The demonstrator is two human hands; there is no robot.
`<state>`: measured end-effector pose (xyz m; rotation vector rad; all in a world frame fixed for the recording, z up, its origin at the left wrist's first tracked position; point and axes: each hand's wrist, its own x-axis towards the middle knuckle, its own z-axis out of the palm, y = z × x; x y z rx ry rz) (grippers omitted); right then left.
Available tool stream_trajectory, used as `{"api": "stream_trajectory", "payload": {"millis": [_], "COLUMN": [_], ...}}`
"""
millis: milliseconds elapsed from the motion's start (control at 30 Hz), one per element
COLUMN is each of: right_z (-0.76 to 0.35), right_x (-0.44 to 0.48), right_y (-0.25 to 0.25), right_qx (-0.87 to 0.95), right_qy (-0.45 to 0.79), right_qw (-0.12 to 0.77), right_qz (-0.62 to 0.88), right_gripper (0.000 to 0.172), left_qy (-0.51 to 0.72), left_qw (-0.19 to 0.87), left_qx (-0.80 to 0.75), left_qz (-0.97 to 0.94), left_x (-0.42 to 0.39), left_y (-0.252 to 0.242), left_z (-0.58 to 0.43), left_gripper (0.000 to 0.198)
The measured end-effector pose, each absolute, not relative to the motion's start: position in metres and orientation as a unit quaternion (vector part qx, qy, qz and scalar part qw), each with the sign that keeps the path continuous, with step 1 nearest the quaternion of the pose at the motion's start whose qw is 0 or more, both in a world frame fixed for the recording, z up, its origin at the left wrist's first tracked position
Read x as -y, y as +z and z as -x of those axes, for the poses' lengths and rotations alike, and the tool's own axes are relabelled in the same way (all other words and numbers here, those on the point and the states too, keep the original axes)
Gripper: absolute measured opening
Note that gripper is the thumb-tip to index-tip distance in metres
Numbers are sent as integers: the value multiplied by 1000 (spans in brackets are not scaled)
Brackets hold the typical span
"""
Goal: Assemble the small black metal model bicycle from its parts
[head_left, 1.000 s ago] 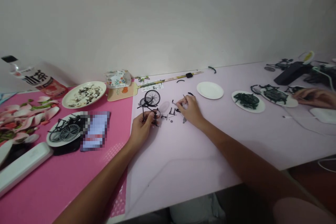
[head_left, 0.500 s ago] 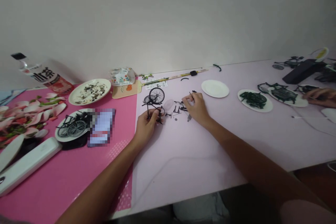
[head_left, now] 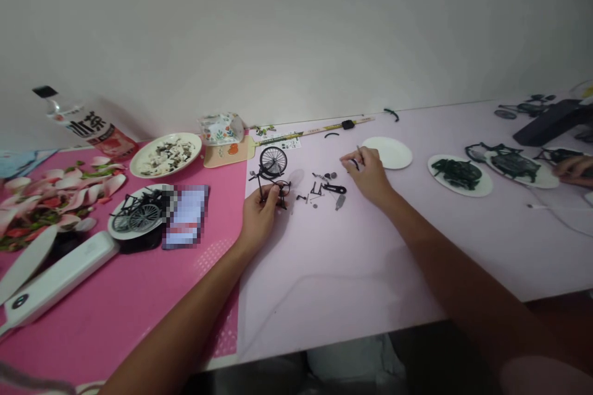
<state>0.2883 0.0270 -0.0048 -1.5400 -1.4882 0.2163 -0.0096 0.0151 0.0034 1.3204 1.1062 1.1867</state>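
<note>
My left hand (head_left: pixel 257 217) is closed round the frame of a small black model bicycle (head_left: pixel 271 174), which stands upright on the pale pink table with one spoked wheel showing. My right hand (head_left: pixel 368 174) is pinched on a thin dark part, lifted a little to the right of several loose black parts (head_left: pixel 327 188) lying between my hands. An empty white plate (head_left: pixel 390 152) sits just behind my right hand.
A plate with a finished grey model bicycle (head_left: pixel 136 216) and a phone (head_left: pixel 185 216) lie on the bright pink mat at left, beside a dish of scraps (head_left: pixel 165 154), a bottle (head_left: pixel 88 126) and petals (head_left: pixel 55 194). Plates of green parts (head_left: pixel 459 174) stand right, near another person's hand (head_left: pixel 574 168).
My right hand has risen from the loose parts and moved right toward the empty plate with a thin piece. My left hand still holds the bicycle. The view shifted slightly.
</note>
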Motion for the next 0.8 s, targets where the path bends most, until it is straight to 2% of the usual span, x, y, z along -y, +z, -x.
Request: {"api": "stream_trajectory", "payload": {"millis": [133,300,533,800], "right_z": [-279,-272,-272,-276], "right_x": [-27,-28,-28,-34], "right_y": [-13,-17,-15,-25], "right_qx": [673,698,683,665], "right_qy": [156,177,123,79], "right_qw": [411,396,391,415], "right_qz": [595,570,604,616], "right_gripper": [33,39,45,37], "left_qy": [489,487,484,478], "left_qw": [501,502,502,506], "left_qx": [-459,-458,-461,-461], "left_qz": [-547,-549,-548,-551], "left_x": [-15,-16,-16,-16], "left_y": [4,3,4,5], "left_z": [9,8,8,9], "left_gripper": [61,63,63,58]}}
